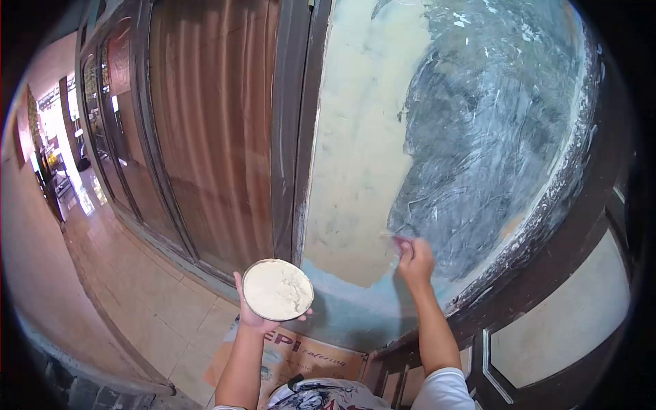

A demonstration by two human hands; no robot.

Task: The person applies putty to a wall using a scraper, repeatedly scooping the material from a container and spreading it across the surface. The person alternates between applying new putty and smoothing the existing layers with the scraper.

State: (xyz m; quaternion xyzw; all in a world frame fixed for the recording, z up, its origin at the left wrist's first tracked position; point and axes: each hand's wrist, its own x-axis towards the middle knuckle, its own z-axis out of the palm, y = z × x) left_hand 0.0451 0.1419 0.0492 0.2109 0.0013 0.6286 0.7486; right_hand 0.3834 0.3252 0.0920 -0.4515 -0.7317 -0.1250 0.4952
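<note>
My left hand (254,316) holds up a round tub (278,290) from beneath, its fingers around the rim. The tub is filled with cream-coloured paste that has an uneven, scooped surface. In my right hand (415,261) is a small scraper (398,240) with a reddish handle, its blade tip at the wall. There the cream coating (355,157) on the left meets the bare grey wall surface (485,143) on the right. The blade is blurred, so its exact contact with the wall cannot be made out.
A dark wooden frame (290,137) and a curtained window (212,123) stand left of the wall. Printed cardboard (307,355) lies on the tiled floor (157,307) below. Dark wooden panelling (567,307) is at the right. A passage runs off at far left.
</note>
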